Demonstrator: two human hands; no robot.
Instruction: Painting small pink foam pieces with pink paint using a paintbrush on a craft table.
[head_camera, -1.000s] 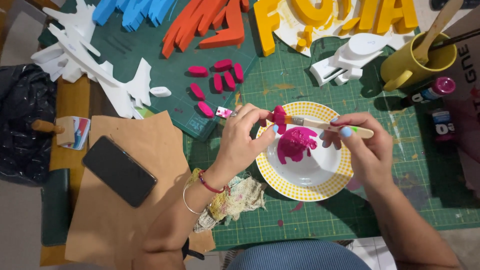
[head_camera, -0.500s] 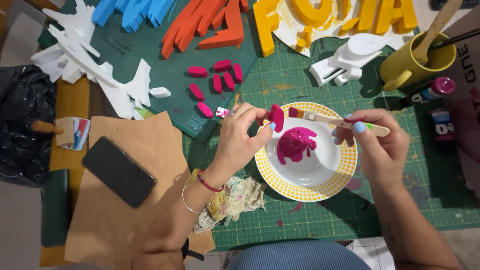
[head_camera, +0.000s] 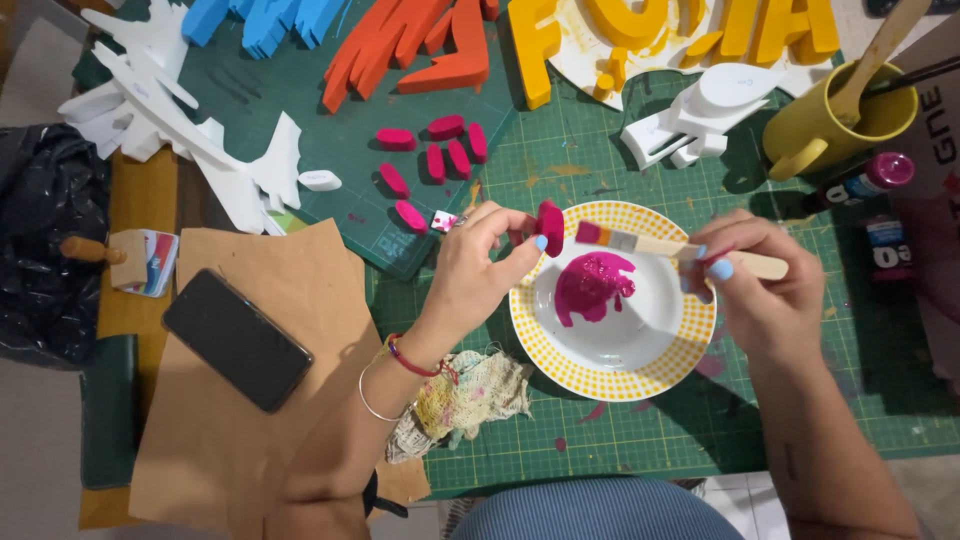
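Note:
My left hand (head_camera: 480, 265) pinches a small magenta-painted foam piece (head_camera: 549, 228) above the left rim of a white plate with a yellow dotted border (head_camera: 640, 378). A puddle of magenta paint (head_camera: 592, 285) lies in the plate. My right hand (head_camera: 765, 285) grips a wooden-handled paintbrush (head_camera: 650, 245), its magenta-tipped bristles right beside the foam piece. Several more magenta foam pieces (head_camera: 440, 150) lie on the dark green cutting mat (head_camera: 420, 100) behind my left hand.
A stained rag (head_camera: 465, 400) lies by my left wrist. A black phone (head_camera: 237, 338) rests on brown paper (head_camera: 240, 430). White, blue, orange and yellow foam shapes (head_camera: 660, 30) fill the back. At right stand a yellow mug (head_camera: 830, 125) and a paint bottle (head_camera: 860, 182).
The brush has lifted from the paint puddle to the foam piece, and both hands have shifted slightly to the right over the plate.

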